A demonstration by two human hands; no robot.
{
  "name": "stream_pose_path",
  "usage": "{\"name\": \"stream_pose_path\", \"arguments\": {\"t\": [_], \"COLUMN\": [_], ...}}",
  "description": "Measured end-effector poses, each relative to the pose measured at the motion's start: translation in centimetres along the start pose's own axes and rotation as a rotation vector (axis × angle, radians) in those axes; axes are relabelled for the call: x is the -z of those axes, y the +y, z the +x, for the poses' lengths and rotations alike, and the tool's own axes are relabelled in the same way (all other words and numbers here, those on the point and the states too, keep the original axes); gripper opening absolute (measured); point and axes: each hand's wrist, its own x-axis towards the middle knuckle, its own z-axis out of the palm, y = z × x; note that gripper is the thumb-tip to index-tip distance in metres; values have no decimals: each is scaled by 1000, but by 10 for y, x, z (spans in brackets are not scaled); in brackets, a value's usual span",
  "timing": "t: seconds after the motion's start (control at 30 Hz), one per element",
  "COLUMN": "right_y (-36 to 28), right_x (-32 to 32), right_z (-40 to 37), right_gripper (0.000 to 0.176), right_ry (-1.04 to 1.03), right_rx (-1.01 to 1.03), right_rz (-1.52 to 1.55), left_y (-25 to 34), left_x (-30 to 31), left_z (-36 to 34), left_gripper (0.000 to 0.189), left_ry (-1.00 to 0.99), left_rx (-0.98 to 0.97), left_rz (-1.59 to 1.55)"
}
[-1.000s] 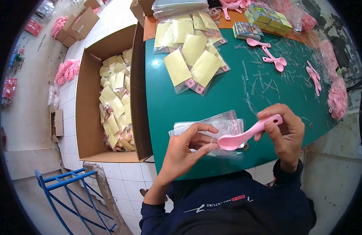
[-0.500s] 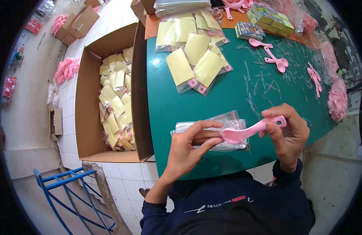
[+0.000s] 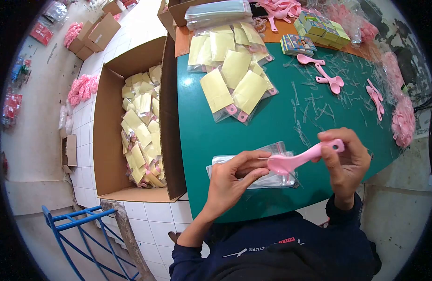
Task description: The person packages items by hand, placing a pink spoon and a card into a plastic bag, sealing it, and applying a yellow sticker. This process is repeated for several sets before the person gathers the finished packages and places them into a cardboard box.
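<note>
Head cam: right hand (image 3: 345, 169) is pinching a pink spoon (image 3: 301, 158) by the handle, over clear bags (image 3: 278, 180) on the green table (image 3: 197, 129). Left hand (image 3: 231, 180) is right at the bowl, thumb apart from fingers, can't tell if they touch it. Big cardboard box (image 3: 173, 117) sits left of the table.
</note>
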Motion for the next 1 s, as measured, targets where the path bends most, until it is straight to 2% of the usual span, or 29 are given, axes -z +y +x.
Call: {"name": "stream_pose_path", "arguments": {"t": [0.03,0.23,0.33,0.37,0.47,0.57,0.67,0.77,1.0], "right_y": [-1,-1,-4,-6,-4,-3,1,-2,3], "right_x": [0,2,5,6,1,-6,-6,-9,-15], "right_z": [1,6,11,12,12,13,14,13,19], "right_gripper": [16,16,16,16,16,16,15,17,25], "right_ry": [55,-76,27,59,-64,-82,-14,-99,-247], "right_rx": [19,22,-8,-26,18,7,61,25,175], "right_rz": [6,-11,60,94,54,84,90,63,-140], "left_y": [0,5,7,8,10,8,8,10,15], "left_x": [1,4,5,5,6,5,8,9,3], "left_z": [1,2,5,5,7,6,4,3,6], "left_gripper": [30,27,31,32,32,32,31,30,34], "left_ry": [10,72,86,78,64,58,21,9,4], "left_rx": [-4,-29,26,34,33,2,2,-11,-117], "left_rz": [-21,-85,-136,-122,-112,-129,-87,-96,-194]}}
